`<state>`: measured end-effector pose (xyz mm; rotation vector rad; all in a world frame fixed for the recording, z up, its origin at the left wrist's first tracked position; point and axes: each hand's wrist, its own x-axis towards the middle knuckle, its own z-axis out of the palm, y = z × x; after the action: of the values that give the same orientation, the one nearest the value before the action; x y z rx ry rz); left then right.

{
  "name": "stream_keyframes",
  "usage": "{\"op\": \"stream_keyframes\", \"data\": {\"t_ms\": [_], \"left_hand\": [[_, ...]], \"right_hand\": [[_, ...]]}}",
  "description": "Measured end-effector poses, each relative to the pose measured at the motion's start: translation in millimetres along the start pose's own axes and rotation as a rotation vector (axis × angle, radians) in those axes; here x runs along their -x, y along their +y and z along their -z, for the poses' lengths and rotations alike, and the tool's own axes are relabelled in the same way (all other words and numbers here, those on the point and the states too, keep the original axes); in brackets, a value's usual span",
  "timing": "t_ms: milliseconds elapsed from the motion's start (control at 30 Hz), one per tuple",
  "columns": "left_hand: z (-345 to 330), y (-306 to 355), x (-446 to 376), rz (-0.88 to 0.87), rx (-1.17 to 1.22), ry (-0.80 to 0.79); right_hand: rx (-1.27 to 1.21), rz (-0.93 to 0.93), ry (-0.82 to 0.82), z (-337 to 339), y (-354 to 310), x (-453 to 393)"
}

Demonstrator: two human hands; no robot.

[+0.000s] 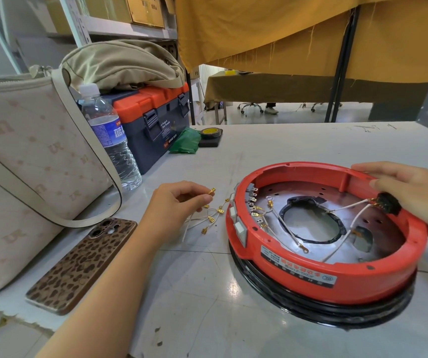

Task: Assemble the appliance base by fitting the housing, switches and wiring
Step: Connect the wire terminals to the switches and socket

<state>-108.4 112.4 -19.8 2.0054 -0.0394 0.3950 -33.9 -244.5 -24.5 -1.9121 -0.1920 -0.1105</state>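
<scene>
Head-camera view over a pale worktop [187, 293]: a person's left hand [175, 202] pinches a small brass terminal [211, 191] between thumb and fingertips, the other fingers curled loosely beneath, the grip closed tight on the connector and lifted just above a loose cluster of white wires [207, 219] tipped with more brass terminals. That bundle lies on the worktop just left of the red housing [318, 277], a round, open-topped shell seated on a black ring base [311, 306].

At the far right rim of the housing, the right hand [414, 200] holds a black switch [388, 202] with curled fingers while its upper fingers rest along the red rim; how firmly the grip closes round the switch cannot be told from this angle. White leads run from the switch down across the metal plate [298, 195] inside the housing, past a large oval opening at its centre. A row of metal tabs lines the inner left wall, with pale rocker switches [238, 227] set in the outer wall beside them.

Along the left edge of the worktop lie a phone [81, 264] in a leopard-print case, a cream handbag [26, 161], a water bottle [109, 140] and an orange-lidded toolbox [153, 125]; a roll of tape [210, 132] sits beyond.
</scene>
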Motion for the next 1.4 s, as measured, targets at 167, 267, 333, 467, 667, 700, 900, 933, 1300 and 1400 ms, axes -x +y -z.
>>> {"op": "stream_keyframes", "data": {"t_ms": [167, 267, 333, 467, 667, 700, 900, 933, 1300, 1400], "left_hand": [[-0.2, 3.2, 1.7, -0.010, 0.052, -0.012], [0.3, 3.5, 1.6, -0.001, 0.086, -0.007], [1.0, 3.0, 1.4, 0.011, 0.121, 0.000], [2.5, 1.8, 0.0, 0.006, 0.186, -0.019], [1.9, 6.6, -2.3, -0.021, 0.253, 0.003], [1.8, 9.2, -3.0, -0.025, 0.245, 0.016], [-6.9, 36.5, -1.6, -0.037, 0.078, -0.005], [-10.2, 43.0, -1.1, -0.044, 0.048, -0.015], [-61.7, 98.6, -1.6, -0.311, -0.255, -0.231], [-74.4, 106.6, -2.7, -0.362, -0.316, -0.292]], "right_hand": [[0.023, -0.003, 0.011, -0.6, -0.9, 1.0], [0.026, -0.005, 0.010, -1.6, -2.2, 1.3], [0.013, -0.012, 0.007, -2.3, -4.9, 3.0], [0.005, -0.026, 0.025, -5.0, -13.8, 8.7], [0.025, -0.060, 0.024, -8.7, -26.9, 17.5], [0.033, -0.063, 0.017, -8.3, -27.8, 18.5], [-0.027, -0.117, -0.044, -3.9, -28.0, 18.3], [-0.026, -0.117, -0.059, -4.4, -28.2, 18.2], [-0.006, -0.088, -0.027, -15.0, -33.5, 20.8], [-0.050, -0.081, 0.010, -18.0, -32.2, 20.2]]}}
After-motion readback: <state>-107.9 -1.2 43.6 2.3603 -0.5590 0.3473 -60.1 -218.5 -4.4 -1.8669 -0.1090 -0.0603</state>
